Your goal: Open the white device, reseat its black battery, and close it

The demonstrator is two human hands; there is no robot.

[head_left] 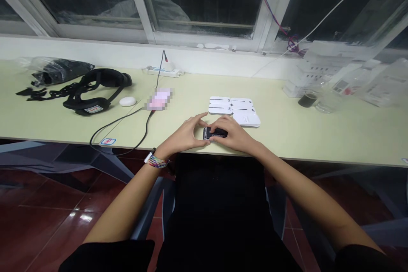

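Observation:
A small black battery pack (219,133), printed with a mAh figure and with a pale label at its left end, lies on its side just above the table's near edge. My right hand (234,134) covers its right part, thumb and forefinger closed on it. Around the left end curves my left hand (186,136), its thumb at the near edge and a fingertip at the far edge; the forefinger stands off, raised. Just beyond the hands, white rounded cards (244,104) with black lines and marks lie laid out in a block.
A black headset (95,89), a white oval object (128,101) and a cable (147,131) running to a blurred-out item (159,99) lie to the left. A power strip (164,71) sits by the wall. At the right stand a cup of dark liquid (307,100) and white boxes (318,70).

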